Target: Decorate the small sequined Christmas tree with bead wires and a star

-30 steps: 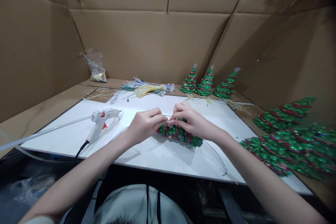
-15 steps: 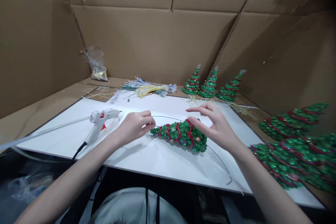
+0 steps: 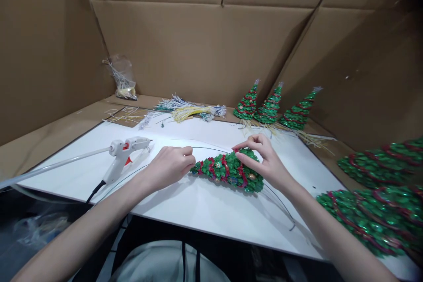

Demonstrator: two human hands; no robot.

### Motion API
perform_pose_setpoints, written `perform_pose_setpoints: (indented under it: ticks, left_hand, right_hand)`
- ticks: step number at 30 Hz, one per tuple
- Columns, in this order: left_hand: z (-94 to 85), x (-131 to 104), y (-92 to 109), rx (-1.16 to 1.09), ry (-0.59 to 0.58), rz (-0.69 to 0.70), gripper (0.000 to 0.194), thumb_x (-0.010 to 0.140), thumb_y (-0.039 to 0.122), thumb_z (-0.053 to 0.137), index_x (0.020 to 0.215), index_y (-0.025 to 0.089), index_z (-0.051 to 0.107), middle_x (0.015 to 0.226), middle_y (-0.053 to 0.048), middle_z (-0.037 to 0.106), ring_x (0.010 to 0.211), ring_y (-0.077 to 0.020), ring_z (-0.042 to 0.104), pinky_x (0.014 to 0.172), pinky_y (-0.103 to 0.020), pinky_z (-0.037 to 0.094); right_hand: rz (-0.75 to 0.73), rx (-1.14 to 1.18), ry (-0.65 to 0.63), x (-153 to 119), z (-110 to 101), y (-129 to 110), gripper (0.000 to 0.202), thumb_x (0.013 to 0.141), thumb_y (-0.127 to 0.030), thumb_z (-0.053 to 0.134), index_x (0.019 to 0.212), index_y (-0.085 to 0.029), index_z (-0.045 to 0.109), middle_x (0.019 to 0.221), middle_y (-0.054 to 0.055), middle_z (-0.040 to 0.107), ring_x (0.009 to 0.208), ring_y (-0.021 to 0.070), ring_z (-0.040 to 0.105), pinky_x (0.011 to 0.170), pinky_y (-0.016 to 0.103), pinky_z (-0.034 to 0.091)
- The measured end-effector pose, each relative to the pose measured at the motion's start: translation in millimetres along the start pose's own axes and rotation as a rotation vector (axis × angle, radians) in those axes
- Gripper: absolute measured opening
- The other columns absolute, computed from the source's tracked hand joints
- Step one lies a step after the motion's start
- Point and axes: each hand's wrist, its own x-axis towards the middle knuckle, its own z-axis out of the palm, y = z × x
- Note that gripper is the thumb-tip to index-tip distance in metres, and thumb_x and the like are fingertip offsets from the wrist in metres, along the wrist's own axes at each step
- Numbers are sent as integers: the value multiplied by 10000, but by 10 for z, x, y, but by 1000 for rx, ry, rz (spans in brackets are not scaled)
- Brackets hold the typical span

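Note:
A small green Christmas tree (image 3: pixel 228 172) with red garland and little baubles lies on its side on the white board, its tip to the left. My left hand (image 3: pixel 173 165) is closed in a pinch right at that tip; whatever sits between its fingers is hidden. At the tree's wide end, my right hand (image 3: pixel 262 156) brings thumb and forefinger together on the upper edge by the red garland, and what they pinch is unclear. A thin dark wire (image 3: pixel 279 202) curves out from behind the tree toward the board's front.
A white glue gun (image 3: pixel 120 158) with a long glue stick stands on the left. Bundled white and yellow wires (image 3: pixel 191 110) lie at the back. Decorated trees (image 3: pixel 295 112) stand at back right, and larger-looking ones (image 3: pixel 373 216) crowd the right edge. Cardboard walls (image 3: pixel 198 48) enclose the table.
My right thumb and forefinger, spread apart before, have come together at the tree's upper edge. My left hand has lowered slightly toward the tip. The view has shifted slightly.

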Motion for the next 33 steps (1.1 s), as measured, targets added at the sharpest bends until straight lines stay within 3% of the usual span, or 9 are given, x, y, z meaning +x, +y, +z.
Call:
perform_pose_setpoints:
  ticks: [14,22,33]
  left_hand:
    - [-249,117,136,188,-223,33,218,843,105,508,645,151,585,702,-13,587,545,-121,481,478,-283,127]
    - [-295,157,174,211,-252,64,172,833,88,525,698,151,611,739,-20,600,567,-127,513,474,-283,157]
    - [-364,288,154,201,-317,109,183,845,96,525,707,139,637,740,-46,600,616,-141,542,489,-272,249]
  right_hand:
    - [-6,144,30,-18,86,105,349,878,-471,421,906,-243,683,886,43,382,953,250,424,932,452,303]
    - [122,237,47,-35,98,193,386,867,-471,388,1032,-253,659,958,52,394,1067,266,405,990,431,288]
    - [176,223,0,-55,94,214,432,876,-502,367,972,-229,687,932,57,399,1055,278,413,1011,462,259]
